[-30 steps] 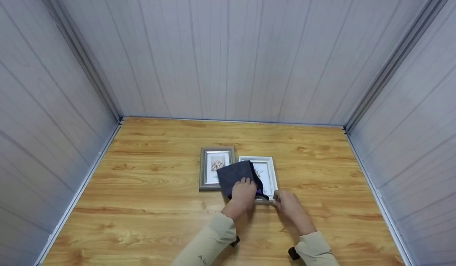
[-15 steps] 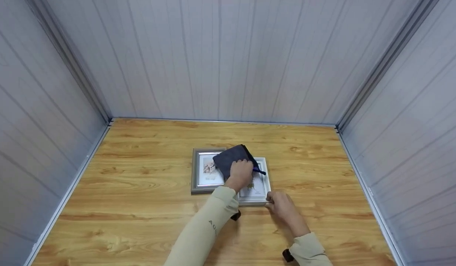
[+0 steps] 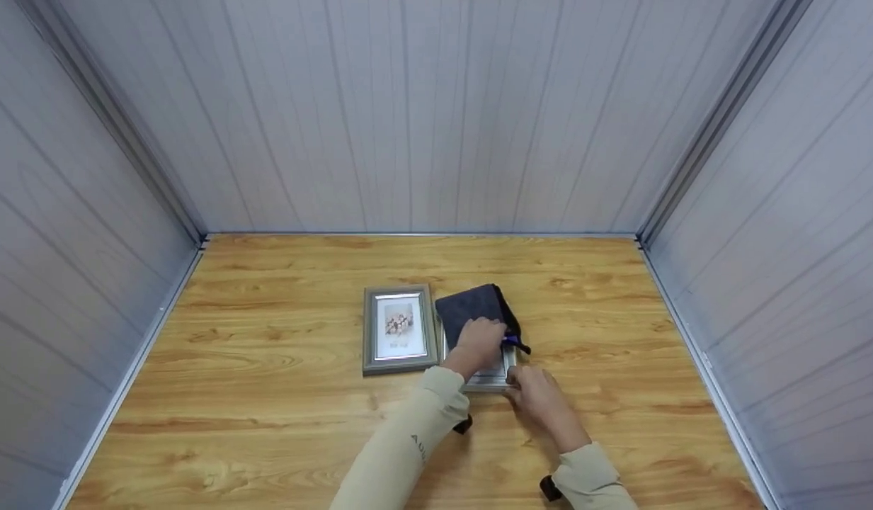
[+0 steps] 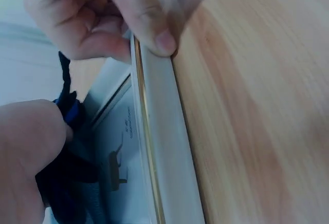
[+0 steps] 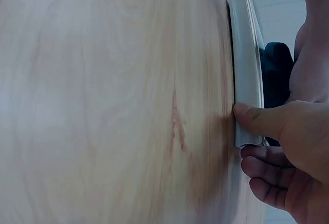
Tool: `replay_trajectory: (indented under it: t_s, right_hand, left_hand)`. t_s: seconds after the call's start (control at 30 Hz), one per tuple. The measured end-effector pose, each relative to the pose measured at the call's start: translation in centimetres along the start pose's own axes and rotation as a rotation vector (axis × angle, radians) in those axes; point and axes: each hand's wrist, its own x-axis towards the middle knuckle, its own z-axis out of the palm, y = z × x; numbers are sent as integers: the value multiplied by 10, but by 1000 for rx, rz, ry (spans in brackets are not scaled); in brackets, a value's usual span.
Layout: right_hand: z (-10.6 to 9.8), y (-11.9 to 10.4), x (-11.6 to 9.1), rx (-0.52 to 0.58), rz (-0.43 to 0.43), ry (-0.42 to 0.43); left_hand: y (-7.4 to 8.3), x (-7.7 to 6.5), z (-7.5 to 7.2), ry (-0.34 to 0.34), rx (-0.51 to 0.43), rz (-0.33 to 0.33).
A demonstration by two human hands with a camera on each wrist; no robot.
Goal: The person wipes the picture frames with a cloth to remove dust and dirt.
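Observation:
My left hand (image 3: 481, 340) holds a folded dark grey cloth (image 3: 466, 304) with a black edge and a blue-purple strip, pressed over the glass of a white picture frame (image 3: 488, 387). The cloth hides most of the frame's upper part. At the frame's near right corner my right hand (image 3: 541, 397) grips the border. In the right wrist view, the thumb (image 5: 252, 118) lies on the frame's outer side, with the other fingers curled beyond the corner. The left wrist view shows a drawing behind the glass and a thin gold line along the white border (image 4: 169, 126).
Left of the white frame, a grey-brown picture frame (image 3: 369, 333) with a flower picture lies face up on the wood-grain tabletop (image 3: 280, 425). Pale panelled walls (image 3: 436, 127) rise at the back and on both sides.
The left hand with the cloth went up and left across the glass, then back to the right. The grey-brown frame is now uncovered. The right hand keeps its grip at the corner.

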Motion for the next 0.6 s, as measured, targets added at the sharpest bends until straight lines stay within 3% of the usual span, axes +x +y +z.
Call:
replay_trajectory:
  t_s: [0.2, 0.37, 0.6]
  right_hand:
    - [5, -3, -3, 13, 53, 40]
    - [8, -3, -6, 7, 75, 103]
    - [17, -5, -18, -43, 46, 195]
  left_hand:
    - [11, -37, -4, -28, 26, 87]
    - [19, -62, -1, -4, 17, 117]
    - [23, -64, 3, 56, 47, 102]
